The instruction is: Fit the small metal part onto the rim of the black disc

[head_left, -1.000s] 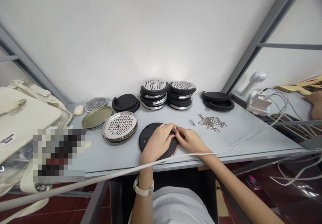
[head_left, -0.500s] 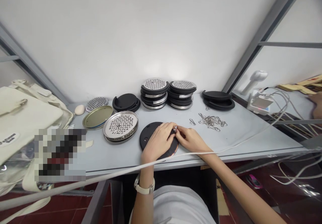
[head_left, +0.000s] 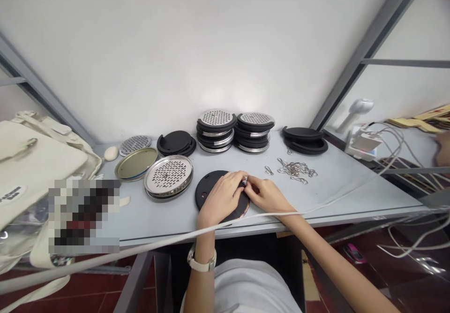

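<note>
A round black disc point(head_left: 207, 185) lies flat near the table's front edge, with a coppery rim showing at its lower right. My left hand point(head_left: 225, 194) rests over the disc, fingers bent together at its right side. Against that side my right hand point(head_left: 263, 193) is closed, its fingertips meeting those of the left. Between the fingertips shows a small shiny metal piece point(head_left: 245, 180), mostly hidden. To the right lies a loose pile of metal clips point(head_left: 297, 168).
Two stacks of black rings and perforated plates point(head_left: 217, 117) stand by the wall. A perforated metal plate point(head_left: 168, 176), a gold lid point(head_left: 137, 163) and black discs point(head_left: 176, 142) lie left. More black discs point(head_left: 304, 139) sit right. A white cable point(head_left: 158, 241) crosses in front.
</note>
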### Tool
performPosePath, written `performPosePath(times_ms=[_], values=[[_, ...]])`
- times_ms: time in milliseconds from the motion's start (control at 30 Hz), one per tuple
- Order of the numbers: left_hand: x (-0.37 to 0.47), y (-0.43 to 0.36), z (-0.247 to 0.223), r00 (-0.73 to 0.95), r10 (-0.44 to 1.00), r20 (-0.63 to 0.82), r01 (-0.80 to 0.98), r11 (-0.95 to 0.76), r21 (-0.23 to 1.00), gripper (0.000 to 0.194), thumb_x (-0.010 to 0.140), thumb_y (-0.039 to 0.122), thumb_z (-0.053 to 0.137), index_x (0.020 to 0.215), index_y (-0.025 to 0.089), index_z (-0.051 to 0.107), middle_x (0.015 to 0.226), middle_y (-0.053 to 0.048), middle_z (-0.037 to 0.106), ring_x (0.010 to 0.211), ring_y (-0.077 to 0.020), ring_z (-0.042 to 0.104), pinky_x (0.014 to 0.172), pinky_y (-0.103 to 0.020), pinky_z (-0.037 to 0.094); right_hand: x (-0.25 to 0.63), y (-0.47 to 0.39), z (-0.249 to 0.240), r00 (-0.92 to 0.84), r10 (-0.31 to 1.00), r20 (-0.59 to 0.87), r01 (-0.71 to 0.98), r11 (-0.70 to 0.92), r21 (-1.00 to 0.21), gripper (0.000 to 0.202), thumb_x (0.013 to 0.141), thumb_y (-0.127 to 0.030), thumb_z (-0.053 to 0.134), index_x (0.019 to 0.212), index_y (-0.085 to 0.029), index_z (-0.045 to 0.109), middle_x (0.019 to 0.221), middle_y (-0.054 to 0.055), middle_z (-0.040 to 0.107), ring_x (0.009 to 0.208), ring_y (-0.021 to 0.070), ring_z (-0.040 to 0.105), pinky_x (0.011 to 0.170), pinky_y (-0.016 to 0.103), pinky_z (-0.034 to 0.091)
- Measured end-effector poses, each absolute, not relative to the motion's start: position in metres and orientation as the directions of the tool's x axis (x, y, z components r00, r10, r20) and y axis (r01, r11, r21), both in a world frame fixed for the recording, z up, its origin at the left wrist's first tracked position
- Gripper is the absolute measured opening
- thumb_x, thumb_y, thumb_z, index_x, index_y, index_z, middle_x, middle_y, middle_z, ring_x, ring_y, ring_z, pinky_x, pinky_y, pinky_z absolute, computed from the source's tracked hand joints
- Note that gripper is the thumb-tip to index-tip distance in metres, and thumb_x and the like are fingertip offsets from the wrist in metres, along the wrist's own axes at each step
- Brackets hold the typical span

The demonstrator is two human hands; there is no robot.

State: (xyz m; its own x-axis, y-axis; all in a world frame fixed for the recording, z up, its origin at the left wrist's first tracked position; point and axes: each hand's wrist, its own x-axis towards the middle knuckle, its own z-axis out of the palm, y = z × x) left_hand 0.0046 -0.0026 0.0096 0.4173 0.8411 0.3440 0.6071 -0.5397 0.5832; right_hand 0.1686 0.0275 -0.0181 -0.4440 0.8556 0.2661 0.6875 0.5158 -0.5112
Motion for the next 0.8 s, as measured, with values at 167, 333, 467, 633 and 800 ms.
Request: performPosePath(times_ms=[167,333,467,633,800], values=[[0.0044,-0.0027,0.0102,0.419,0.844,0.335,0.610,-0.535,0.584,0.030,0.087,0.007,0.042,0.112,0.022,0.048,0.109,-0.004,0.058,0.105,-0.0189,0.052,0.092,-0.034,0.042,0.1689,0.0275,-0.0189,-0.440,0.857,0.267,0.685,0.513,-0.518,0.019,0.086,-0.023,0.040,0.077,-0.018,0.055,0.061,0.001,0.060,0.048,0.0131,0.052,0.050,0.022,0.030],[0.0035,-0.0024,0.0099,0.420,0.842,0.340,0.604,-0.539,0.588,0.032,0.087,0.006,0.042,0.114,0.023,0.048,0.111,-0.003,0.058,0.106,-0.0182,0.052,0.092,-0.033,0.042,0.1687,0.0268,-0.0191,-0.431,0.862,0.265,0.692,0.505,-0.517,0.018,0.086,-0.024,0.040,0.076,-0.018,0.055,0.058,0.000,0.059,0.047,0.0130,0.052,0.049,0.022,0.029],[0.0037,-0.0025,0.0098,0.426,0.836,0.346,0.592,-0.546,0.593,0.033,0.087,0.006,0.042,0.114,0.023,0.048,0.111,-0.003,0.058,0.106,-0.0178,0.052,0.093,-0.033,0.042,0.1683,0.0269,-0.0187,-0.423,0.867,0.262,0.699,0.496,-0.514,0.018,0.085,-0.024,0.041,0.075,-0.018,0.055,0.055,-0.001,0.057,0.046,0.0124,0.050,0.049,0.022,0.029],[0.0042,-0.0028,0.0102,0.426,0.842,0.332,0.591,-0.536,0.603,0.034,0.086,0.006,0.042,0.114,0.023,0.049,0.110,-0.004,0.058,0.106,-0.0184,0.052,0.092,-0.034,0.042,0.1681,0.0267,-0.0189,-0.417,0.864,0.281,0.698,0.502,-0.510,0.017,0.083,-0.023,0.043,0.071,-0.019,0.054,0.056,-0.001,0.057,0.046,0.0122,0.049,0.050,0.022,0.030],[0.0044,-0.0028,0.0093,0.425,0.839,0.339,0.582,-0.540,0.608,0.034,0.086,0.006,0.042,0.114,0.023,0.049,0.111,-0.003,0.058,0.106,-0.0183,0.052,0.093,-0.033,0.042,0.1684,0.0269,-0.0200,-0.412,0.867,0.280,0.701,0.498,-0.511,0.018,0.082,-0.023,0.043,0.067,-0.019,0.051,0.054,-0.001,0.055,0.046,0.0119,0.048,0.050,0.022,0.029]])
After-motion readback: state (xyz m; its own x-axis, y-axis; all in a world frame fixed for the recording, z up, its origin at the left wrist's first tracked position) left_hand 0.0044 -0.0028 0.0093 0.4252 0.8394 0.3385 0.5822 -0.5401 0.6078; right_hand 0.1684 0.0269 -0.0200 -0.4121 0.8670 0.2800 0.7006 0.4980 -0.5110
